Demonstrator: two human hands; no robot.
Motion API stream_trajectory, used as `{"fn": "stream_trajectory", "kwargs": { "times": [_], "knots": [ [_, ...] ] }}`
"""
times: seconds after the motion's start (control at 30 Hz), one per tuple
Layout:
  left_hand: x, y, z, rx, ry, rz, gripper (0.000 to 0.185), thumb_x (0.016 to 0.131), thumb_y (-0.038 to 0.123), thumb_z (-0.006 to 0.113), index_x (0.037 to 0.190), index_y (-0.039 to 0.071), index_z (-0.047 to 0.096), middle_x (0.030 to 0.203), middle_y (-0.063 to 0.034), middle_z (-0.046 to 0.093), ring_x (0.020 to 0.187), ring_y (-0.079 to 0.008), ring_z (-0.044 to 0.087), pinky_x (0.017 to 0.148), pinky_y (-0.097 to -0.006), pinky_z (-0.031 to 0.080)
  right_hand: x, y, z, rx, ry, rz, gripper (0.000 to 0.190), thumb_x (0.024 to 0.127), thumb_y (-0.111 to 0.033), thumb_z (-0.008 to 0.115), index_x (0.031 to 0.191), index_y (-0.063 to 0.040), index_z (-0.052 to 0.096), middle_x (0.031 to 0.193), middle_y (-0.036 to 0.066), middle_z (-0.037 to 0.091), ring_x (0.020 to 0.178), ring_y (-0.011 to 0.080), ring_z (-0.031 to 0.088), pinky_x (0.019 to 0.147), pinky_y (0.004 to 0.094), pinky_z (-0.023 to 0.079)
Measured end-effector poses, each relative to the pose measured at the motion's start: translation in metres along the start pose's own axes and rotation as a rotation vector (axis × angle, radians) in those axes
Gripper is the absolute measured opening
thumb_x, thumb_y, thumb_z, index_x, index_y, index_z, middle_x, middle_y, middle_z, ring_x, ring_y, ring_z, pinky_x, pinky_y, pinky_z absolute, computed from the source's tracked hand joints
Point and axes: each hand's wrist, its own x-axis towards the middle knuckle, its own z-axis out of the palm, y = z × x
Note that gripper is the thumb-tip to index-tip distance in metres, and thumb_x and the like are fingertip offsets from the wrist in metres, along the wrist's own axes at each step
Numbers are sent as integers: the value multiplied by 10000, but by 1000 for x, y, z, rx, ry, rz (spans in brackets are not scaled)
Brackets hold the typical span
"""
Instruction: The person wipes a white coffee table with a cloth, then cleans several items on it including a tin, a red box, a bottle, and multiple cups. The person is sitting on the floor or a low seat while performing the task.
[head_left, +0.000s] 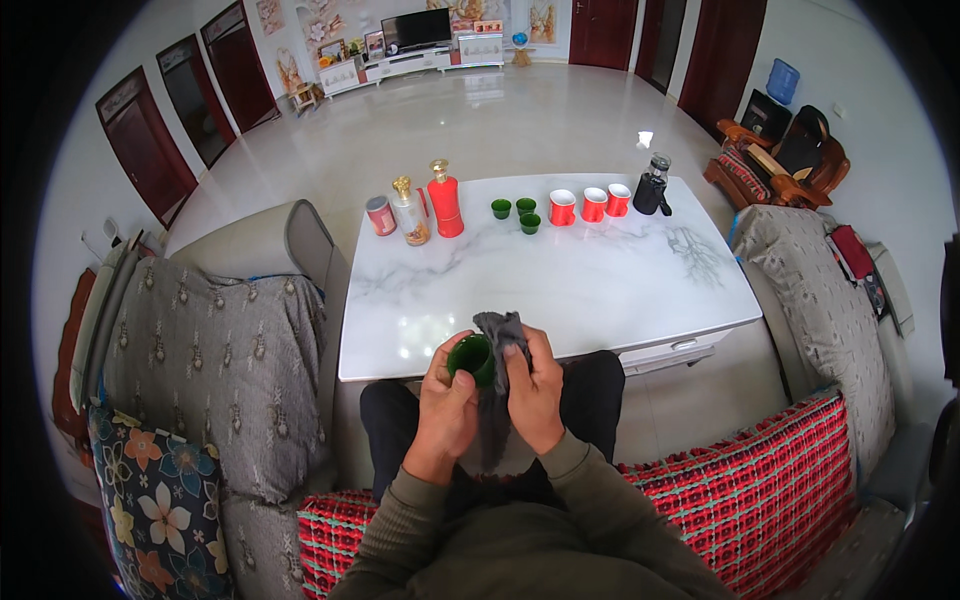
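Note:
My left hand (448, 409) grips a small green cup (471, 361), its mouth tilted up towards me and the thumb over its near side. Bunched in my right hand (536, 390) is a dark grey cloth (504, 337), held against the cup's right side; its lower end hangs down between my knees. Both hands are close together above my lap, just in front of the near edge of the white marble-patterned table (585, 285). Farther back on the table stand three more green cups, among them a front one (530, 223).
Left on the table are a can (381, 216), a clear bottle with a gold cap (410, 214) and a red bottle (446, 202). Red mugs (562, 208) and a dark jug (652, 187) stand towards the right. Covered sofas (225, 360) flank the table.

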Motion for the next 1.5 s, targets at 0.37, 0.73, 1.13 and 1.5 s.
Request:
{"fn": "stream_trajectory", "kwargs": {
  "times": [0.37,0.73,1.13,1.5],
  "knots": [
    [14,-1,-3,79,62,58,638,1088,479,652,1508,22,503,1361,-115,651,1234,-230,654,1056,-371,569,-40,-3,9,-338,12,-375,434,1014,-125,673,1415,39,645,1423,252,569,1269,414,590,1089,460,485],
    [29,4,16,173,-83,122,839,1046,542,685,1616,-6,404,1500,-129,602,1356,-261,603,1177,-413,477,17,-22,7,-26,38,-184,336,1036,-19,578,1360,59,617,1328,173,615,1174,274,638,1032,349,495],
    [24,13,3,96,-146,-45,689,1095,424,674,1572,-36,483,1494,-101,621,1395,-203,576,1216,-371,424,15,-10,1,50,75,-30,296,1120,-80,538,1377,54,600,1174,116,666,1050,205,647,943,319,524],
    [53,-20,-29,328,-51,-230,777,937,180,891,1584,51,482,1401,-43,635,1281,-144,597,1081,-307,522,18,58,-7,-202,92,-160,293,1070,-28,533,1343,51,605,1232,134,643,1066,220,637,944,339,521]
  ]
}}
